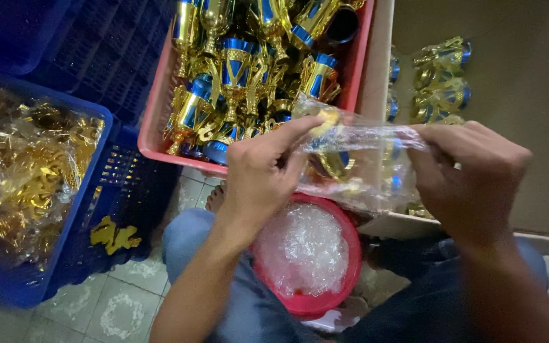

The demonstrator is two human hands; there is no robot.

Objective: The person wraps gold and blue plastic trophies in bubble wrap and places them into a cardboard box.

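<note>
My left hand (263,174) and my right hand (471,174) both grip a clear plastic bag (360,168) held level between them above my lap. Inside the bag lies a small gold and blue trophy cup (335,162), partly blurred by the plastic. My left forefinger presses on the bag's top left edge. My right fingers pinch its right end. Under the bag a round red bowl (344,279) sits on my knees, filled with crumpled clear plastic bags (303,251).
A red crate (154,121) of several loose gold and blue cups stands ahead. A cardboard box (522,82) at right holds bagged cups (440,79). Blue crates (77,216) at left hold bagged gold parts (27,171). Tiled floor (115,298) lies below.
</note>
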